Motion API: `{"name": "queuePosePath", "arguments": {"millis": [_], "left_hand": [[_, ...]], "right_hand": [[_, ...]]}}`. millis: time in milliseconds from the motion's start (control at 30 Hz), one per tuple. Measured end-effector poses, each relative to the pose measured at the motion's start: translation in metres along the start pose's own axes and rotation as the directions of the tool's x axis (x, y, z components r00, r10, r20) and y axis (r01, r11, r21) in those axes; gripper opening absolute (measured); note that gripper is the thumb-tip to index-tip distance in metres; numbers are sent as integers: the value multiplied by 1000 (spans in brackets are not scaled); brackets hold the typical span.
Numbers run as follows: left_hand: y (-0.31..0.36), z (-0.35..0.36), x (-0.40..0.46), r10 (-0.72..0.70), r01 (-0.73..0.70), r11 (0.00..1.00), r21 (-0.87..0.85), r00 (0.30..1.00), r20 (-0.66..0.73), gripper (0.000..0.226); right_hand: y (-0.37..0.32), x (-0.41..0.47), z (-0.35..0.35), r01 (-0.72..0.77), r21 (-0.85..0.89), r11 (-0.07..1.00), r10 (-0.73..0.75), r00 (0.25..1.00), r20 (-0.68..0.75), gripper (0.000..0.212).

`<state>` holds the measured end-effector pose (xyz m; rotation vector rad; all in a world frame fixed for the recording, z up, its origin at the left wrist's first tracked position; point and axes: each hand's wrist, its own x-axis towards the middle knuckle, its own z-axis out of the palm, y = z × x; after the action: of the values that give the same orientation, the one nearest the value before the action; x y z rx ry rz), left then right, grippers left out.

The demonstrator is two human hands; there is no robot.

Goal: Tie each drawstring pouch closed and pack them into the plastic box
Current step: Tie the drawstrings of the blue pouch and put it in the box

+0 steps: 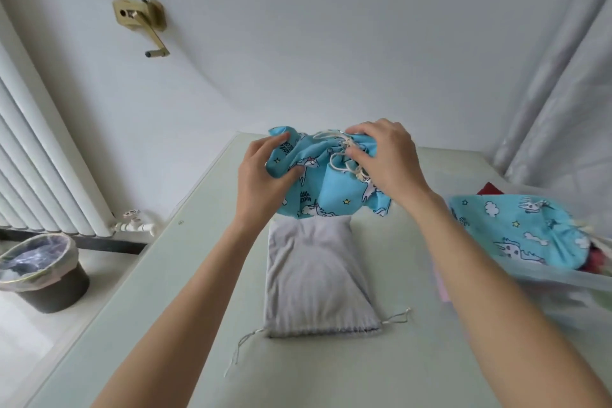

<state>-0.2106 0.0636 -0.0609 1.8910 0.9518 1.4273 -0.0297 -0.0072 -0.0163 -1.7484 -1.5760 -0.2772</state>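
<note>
Head view: the soft, light blue unicorn pouch [326, 175] is gripped by the left hand [265, 172]; its cord [341, 156] is pinched by the right hand [384, 159], where it is best held.

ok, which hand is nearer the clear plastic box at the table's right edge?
Right. The right hand grips the blue unicorn-print pouch on the side facing the clear plastic box; the left hand holds the pouch's far side.

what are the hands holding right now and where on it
Both hold the blue unicorn pouch. The left hand grips its fabric at the left edge; the right hand pinches the gathered mouth at the white drawstring.
</note>
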Motion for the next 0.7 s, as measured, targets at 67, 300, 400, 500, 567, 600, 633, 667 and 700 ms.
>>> {"name": "queuePosePath", "arguments": {"millis": [67, 300, 400, 500, 567, 600, 633, 667, 700], "left_hand": [[31, 11, -9, 37, -35, 995, -91, 999, 22, 50], [116, 111, -56, 131, -79, 965, -248, 971, 200, 51], [134, 145, -65, 150, -71, 966, -248, 937, 317, 53], [137, 164, -68, 234, -226, 972, -71, 871, 432, 53], [133, 165, -66, 313, -400, 912, 90, 822, 476, 50], [131, 164, -63, 353, -471, 872, 133, 793, 497, 48], [133, 163, -60, 386, -526, 839, 137, 754, 531, 46], [135, 162, -56, 399, -553, 826, 107, 709, 581, 44], [138, 162, -52, 392, -558, 827, 63, 655, 646, 44]], "right_hand": [[5, -9, -43, 30, -12, 999, -31, 999, -38, 27], [82, -70, -166, -103, -48, 993, 101, 994, -48, 27], [114, -83, -192, -153, -108, 982, 145, 987, -73, 27], [144, -92, -200, -208, -187, 960, 207, 978, -26, 32], [157, -99, -197, -211, -222, 952, 243, 962, 128, 39], [161, -102, -197, -187, -235, 954, 236, 951, 201, 41], [165, -105, -202, -161, -226, 961, 218, 942, 257, 41], [167, -107, -206, -132, -193, 972, 187, 935, 303, 40], [167, -109, -212, -113, -147, 983, 158, 926, 344, 40]]}}
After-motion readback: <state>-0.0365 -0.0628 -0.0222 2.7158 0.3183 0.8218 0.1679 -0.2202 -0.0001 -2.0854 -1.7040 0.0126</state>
